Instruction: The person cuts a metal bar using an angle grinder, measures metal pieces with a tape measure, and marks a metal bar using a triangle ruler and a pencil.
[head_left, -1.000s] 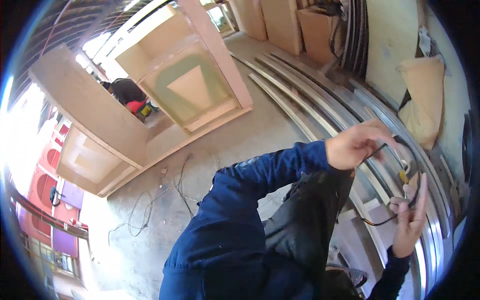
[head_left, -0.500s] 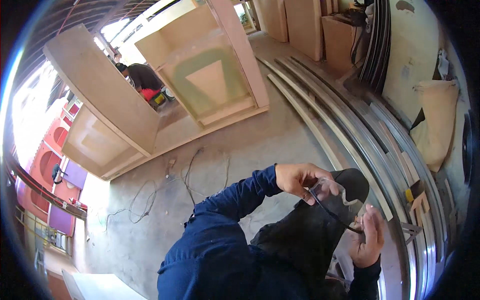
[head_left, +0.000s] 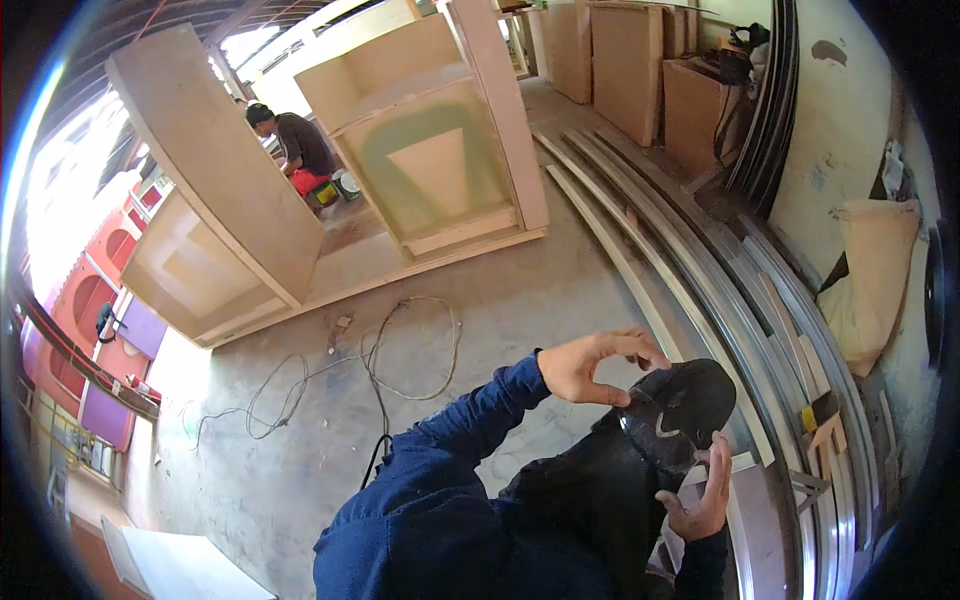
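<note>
Clear safety goggles (head_left: 655, 430) lie over the dark trouser knee (head_left: 700, 395), their see-through lens hard to make out against the cloth. My left hand (head_left: 600, 367) arches over their upper left side, fingers stretched out and thumb tip close to the rim. At their right end my right hand (head_left: 702, 497) is held with fingers up and thumb apart. Its fingertips are by the goggles' edge; whether they touch it I cannot tell. Both hands have open fingers. The goggles' black strap is mostly lost against the trousers.
Long wood and metal lengths (head_left: 700, 290) lie along the right. A large unfinished wooden cabinet (head_left: 430, 180) stands ahead, a person (head_left: 300, 150) crouching behind it. A loose cable (head_left: 375, 365) coils on the floor to the left. A white panel (head_left: 185, 560) is at lower left.
The goggles, earlier held up between both hands with the strap stretched out, now lie lower on the knee. My fingers have opened away from them, and my right hand has moved slightly left.
</note>
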